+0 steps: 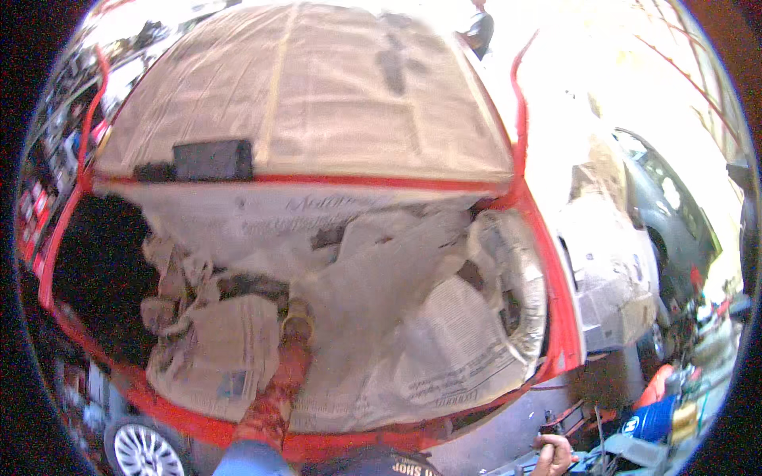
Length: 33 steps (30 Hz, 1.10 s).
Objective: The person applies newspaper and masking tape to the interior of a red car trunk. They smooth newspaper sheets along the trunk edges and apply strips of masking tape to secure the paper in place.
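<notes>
My left arm, blue-sleeved and with red marks on the forearm, reaches into a red car's front bay lined with newspaper (452, 341). At its end my left hand (298, 321) is dark and blurred, beside a crumpled newspaper sheet (230, 349). A pale yellowish ring (308, 324) shows around it; its kind is unclear. The fingers are too indistinct to read. My right hand (554, 455) is low at the right, outside the car's red front edge. Its fingers are curled, and whatever they may hold cannot be made out.
Brown masking paper (341, 95) covers the area behind the bay. A black box-shaped object (213, 160) rests at its lower edge. A wheel (143, 451) stands lower left. Right are a blue container (652, 420), a paper-covered car part (611, 278), a dark car (675, 214) and another person (479, 32).
</notes>
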Motion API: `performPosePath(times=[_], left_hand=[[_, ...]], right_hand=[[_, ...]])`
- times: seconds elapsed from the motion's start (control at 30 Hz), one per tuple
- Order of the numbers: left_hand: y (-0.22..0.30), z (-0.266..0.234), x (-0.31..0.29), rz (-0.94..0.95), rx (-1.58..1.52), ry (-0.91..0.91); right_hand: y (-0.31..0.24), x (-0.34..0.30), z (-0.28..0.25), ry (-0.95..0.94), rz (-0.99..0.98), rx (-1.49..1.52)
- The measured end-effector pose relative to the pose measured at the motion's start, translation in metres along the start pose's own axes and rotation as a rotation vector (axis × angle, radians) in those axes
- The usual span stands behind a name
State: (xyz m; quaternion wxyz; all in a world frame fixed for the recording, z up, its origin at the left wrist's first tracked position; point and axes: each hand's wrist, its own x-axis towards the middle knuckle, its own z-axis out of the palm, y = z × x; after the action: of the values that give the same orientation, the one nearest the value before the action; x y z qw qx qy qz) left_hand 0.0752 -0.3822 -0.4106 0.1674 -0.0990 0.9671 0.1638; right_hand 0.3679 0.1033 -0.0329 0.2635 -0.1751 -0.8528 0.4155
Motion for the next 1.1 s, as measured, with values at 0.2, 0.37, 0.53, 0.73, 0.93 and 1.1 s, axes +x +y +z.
performPosePath(times=[0.2, 0.37, 0.53, 0.73, 0.93, 1.1], left_hand=[[0.034, -0.068, -0.036, 0.172, -0.353, 0.411], [0.097, -0.14, -0.141, 0.405, -0.678, 0.508], [0.156, -0.206, -0.245, 0.658, -0.8, 0.155], [0.214, -0.221, -0.328, 0.999, -0.757, 0.057], [0.248, -0.209, -0.356, 1.065, -0.706, 0.147], [0.285, -0.206, -0.373, 1.04, -0.72, 0.039]], right_hand=[[0.027, -0.036, 0.042, 0.071, -0.159, -0.214], [-0.009, -0.044, 0.074, -0.031, 0.227, 0.399], [-0.055, -0.028, 0.098, -0.297, -0.103, 0.533], [-0.074, -0.013, 0.103, -0.598, -0.143, 0.601], [-0.05, -0.004, 0.084, -0.598, 0.011, 0.651], [-0.028, 0.009, 0.052, -0.513, -0.085, 0.708]])
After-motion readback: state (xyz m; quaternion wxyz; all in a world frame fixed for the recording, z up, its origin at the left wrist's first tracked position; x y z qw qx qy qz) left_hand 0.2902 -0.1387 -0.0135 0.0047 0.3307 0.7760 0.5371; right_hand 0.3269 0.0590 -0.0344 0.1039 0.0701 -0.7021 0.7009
